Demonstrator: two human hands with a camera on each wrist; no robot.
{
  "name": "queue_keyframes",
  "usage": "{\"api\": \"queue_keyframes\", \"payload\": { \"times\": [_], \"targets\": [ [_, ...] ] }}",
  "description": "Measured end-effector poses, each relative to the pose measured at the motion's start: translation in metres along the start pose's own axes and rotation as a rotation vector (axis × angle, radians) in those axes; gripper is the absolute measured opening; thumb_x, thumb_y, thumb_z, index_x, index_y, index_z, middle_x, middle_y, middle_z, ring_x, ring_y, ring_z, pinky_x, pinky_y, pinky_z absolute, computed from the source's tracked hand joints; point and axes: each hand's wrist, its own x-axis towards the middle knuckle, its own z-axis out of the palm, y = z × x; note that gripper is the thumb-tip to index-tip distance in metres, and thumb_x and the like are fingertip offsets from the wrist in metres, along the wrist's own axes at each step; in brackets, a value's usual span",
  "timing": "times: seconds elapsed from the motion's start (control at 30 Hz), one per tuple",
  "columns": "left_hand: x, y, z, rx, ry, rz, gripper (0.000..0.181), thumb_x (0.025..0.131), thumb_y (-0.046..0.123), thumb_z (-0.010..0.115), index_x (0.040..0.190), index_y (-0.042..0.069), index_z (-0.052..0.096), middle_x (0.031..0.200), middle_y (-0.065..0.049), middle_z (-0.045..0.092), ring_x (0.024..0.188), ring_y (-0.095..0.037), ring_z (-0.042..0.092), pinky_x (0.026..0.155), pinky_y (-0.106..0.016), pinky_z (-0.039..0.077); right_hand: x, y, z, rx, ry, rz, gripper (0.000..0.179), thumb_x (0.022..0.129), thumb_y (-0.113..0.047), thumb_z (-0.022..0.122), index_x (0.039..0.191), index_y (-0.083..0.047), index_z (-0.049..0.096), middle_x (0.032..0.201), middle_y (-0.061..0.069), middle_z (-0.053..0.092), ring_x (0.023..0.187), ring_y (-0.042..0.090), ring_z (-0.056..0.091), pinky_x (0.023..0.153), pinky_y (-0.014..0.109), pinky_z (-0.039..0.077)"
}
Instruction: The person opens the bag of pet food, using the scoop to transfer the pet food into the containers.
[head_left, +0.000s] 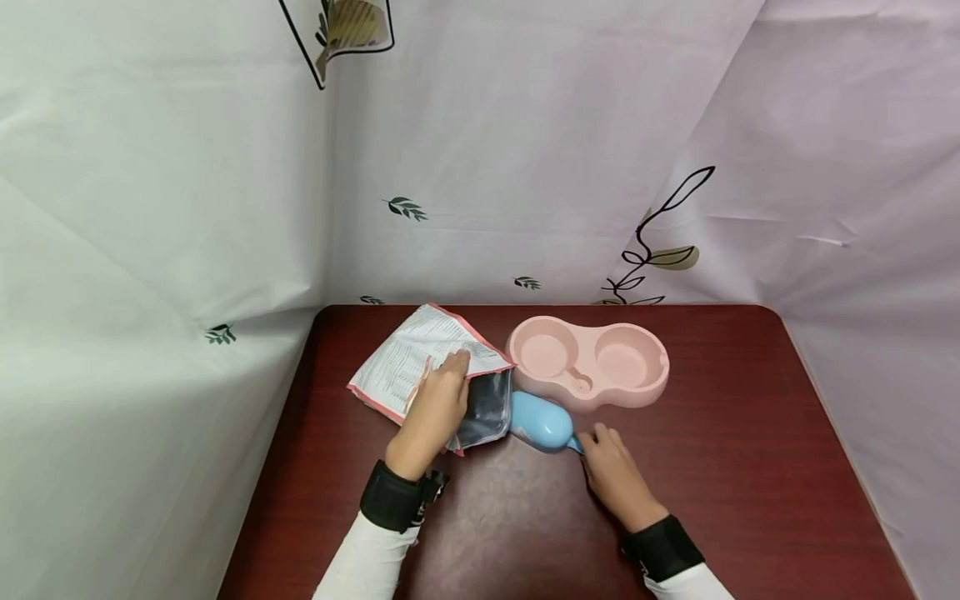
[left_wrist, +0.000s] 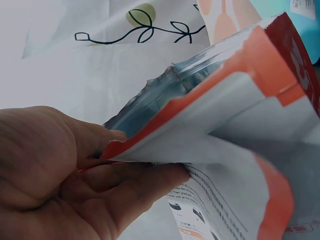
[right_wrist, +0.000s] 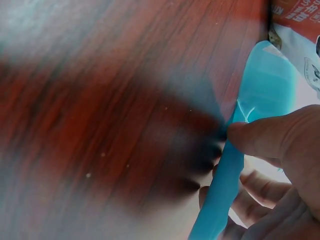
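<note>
An opened foil-lined bag (head_left: 427, 350) with printed white panels and red edging lies tilted at the left of the table, its dark mouth facing right. My left hand (head_left: 437, 404) pinches the rim of that mouth; the left wrist view has the thumb at the torn edge (left_wrist: 150, 131) and the fingers under the panel. Right at the opening is a blue scoop (head_left: 543, 421), its rounded bowl end toward the bag. My right hand (head_left: 615, 475) grips its handle (right_wrist: 220, 190), with the thumb on top and fingers curled beneath.
Behind the scoop stands a pink double bowl (head_left: 633, 398) with two round hollows, close to the bag's right corner. All of this is on a dark red wooden table (head_left: 750, 467). White patterned cloth (head_left: 540, 150) hangs along the back and sides.
</note>
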Motion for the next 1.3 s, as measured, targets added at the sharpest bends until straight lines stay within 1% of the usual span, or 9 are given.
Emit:
{"api": "queue_keyframes", "payload": {
  "times": [0.4,0.63,0.77,0.93,1.03,1.1,1.17,1.23,1.3],
  "targets": [
    [0.001,-0.001,0.001,-0.009,-0.02,0.001,0.038,0.093,0.0,0.057,0.131,-0.009,0.056,0.133,-0.027,0.058,0.123,-0.037,0.053,0.102,-0.058,0.041,-0.007,0.002,0.0,-0.03,-0.027,0.053,0.017,0.078,0.003,0.073,0.095,0.0,0.068,0.08,0.009,0.048,0.068,0.025,0.04,0.05,0.035,0.039],
    [0.001,-0.001,0.002,-0.011,-0.014,0.005,0.037,0.094,0.0,0.057,0.13,-0.008,0.057,0.132,-0.026,0.059,0.123,-0.037,0.054,0.102,-0.059,0.041,-0.015,0.003,-0.005,-0.004,-0.06,0.042,0.02,0.077,0.004,0.073,0.096,0.001,0.069,0.079,0.007,0.047,0.067,0.021,0.038,0.053,0.033,0.038],
    [0.001,-0.002,0.002,-0.012,-0.014,0.005,0.038,0.094,0.0,0.057,0.13,-0.009,0.057,0.132,-0.026,0.059,0.123,-0.037,0.054,0.104,-0.06,0.039,-0.022,0.004,-0.014,0.017,-0.147,0.026,0.02,0.079,0.002,0.073,0.099,-0.002,0.07,0.081,0.004,0.048,0.068,0.019,0.041,0.056,0.032,0.039],
    [0.002,-0.002,0.0,-0.014,-0.013,0.004,0.038,0.094,0.0,0.057,0.131,-0.009,0.056,0.132,-0.026,0.059,0.123,-0.037,0.054,0.105,-0.06,0.037,-0.025,0.002,-0.031,0.03,-0.328,0.007,0.016,0.085,-0.003,0.068,0.101,-0.008,0.068,0.084,0.001,0.051,0.072,0.017,0.048,0.059,0.035,0.043],
    [0.002,-0.003,0.0,-0.016,-0.015,0.005,0.037,0.094,0.0,0.056,0.131,-0.008,0.056,0.132,-0.026,0.059,0.123,-0.037,0.054,0.104,-0.059,0.039,-0.024,-0.001,-0.042,0.038,-0.424,0.017,0.016,0.087,-0.006,0.067,0.102,-0.008,0.066,0.087,0.002,0.056,0.078,0.02,0.057,0.063,0.041,0.049],
    [0.002,-0.003,0.0,-0.019,-0.02,0.004,0.037,0.095,0.0,0.056,0.131,-0.008,0.056,0.132,-0.026,0.059,0.123,-0.036,0.054,0.104,-0.059,0.039,-0.023,-0.001,-0.047,0.083,-0.475,0.04,0.019,0.088,-0.005,0.065,0.106,-0.005,0.065,0.095,0.007,0.061,0.088,0.025,0.062,0.071,0.047,0.053],
    [0.003,-0.003,0.0,-0.022,-0.024,0.0,0.037,0.095,0.001,0.056,0.131,-0.008,0.056,0.132,-0.026,0.059,0.123,-0.036,0.054,0.103,-0.059,0.04,-0.022,-0.001,-0.052,0.146,-0.508,0.073,0.02,0.09,-0.005,0.062,0.11,-0.004,0.063,0.102,0.011,0.063,0.096,0.028,0.063,0.077,0.048,0.053],
    [0.003,-0.003,0.0,-0.026,-0.026,-0.003,0.037,0.095,0.001,0.056,0.131,-0.008,0.056,0.132,-0.026,0.059,0.123,-0.036,0.054,0.103,-0.059,0.04,-0.022,0.0,-0.054,0.214,-0.509,0.096,0.02,0.093,-0.003,0.058,0.112,-0.005,0.062,0.102,0.01,0.063,0.095,0.023,0.062,0.077,0.043,0.054],
    [0.004,-0.003,0.001,-0.028,-0.026,-0.005,0.037,0.095,0.001,0.056,0.131,-0.008,0.057,0.132,-0.025,0.059,0.123,-0.035,0.054,0.103,-0.059,0.04,-0.022,0.001,-0.054,0.288,-0.483,0.11,0.02,0.093,0.0,0.055,0.111,-0.007,0.061,0.095,0.003,0.06,0.087,0.013,0.057,0.071,0.035,0.052]
  ]
}}
